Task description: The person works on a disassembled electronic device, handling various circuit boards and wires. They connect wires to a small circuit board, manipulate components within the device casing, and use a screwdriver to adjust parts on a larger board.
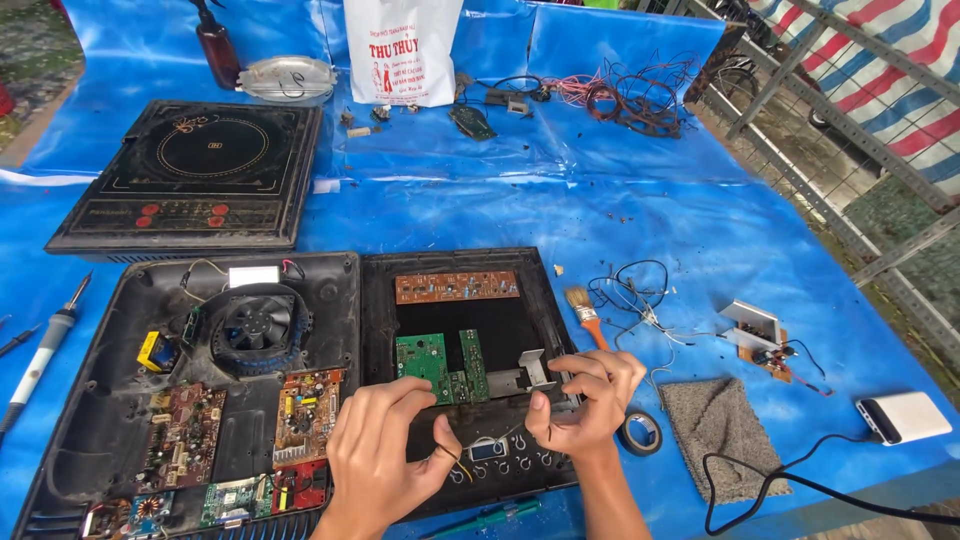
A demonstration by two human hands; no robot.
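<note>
Both hands work just above the near edge of the opened black panel (455,268) that lies on the blue-covered tabletop (640,230). On the left hand (385,450) the fingers (415,392) are curled together, thumb and forefinger pinching a thin dark wire (448,455) that loops down toward the thumb. On the right hand (585,395) the fingers (575,375) are pressed together around a small part over the panel's lower edge; what exactly they grip I cannot tell, as the knuckles cover it.

As for progress, the induction cooker is already opened: its base shell (110,400) lies flat to the left with the cooling fan (255,325) and several circuit boards (305,415) exposed, and the panel is turned inner side up beside it. A green circuit board (425,358) sits near the panel's middle, a brown strip board (457,286) along its far edge. Judging by this, dismantling is done, while the wiring work at the control end seems under way; closing the case remains.

Long axis of the green board runs away from the camera, roughly near to far; the brown strip board lies crosswise, left to right. A paint brush (585,312) rests just right of the panel, handle toward the camera, with a roll of black tape (640,432) near the right wrist. A second, closed cooker (190,175) sits farther back on the left.
</note>
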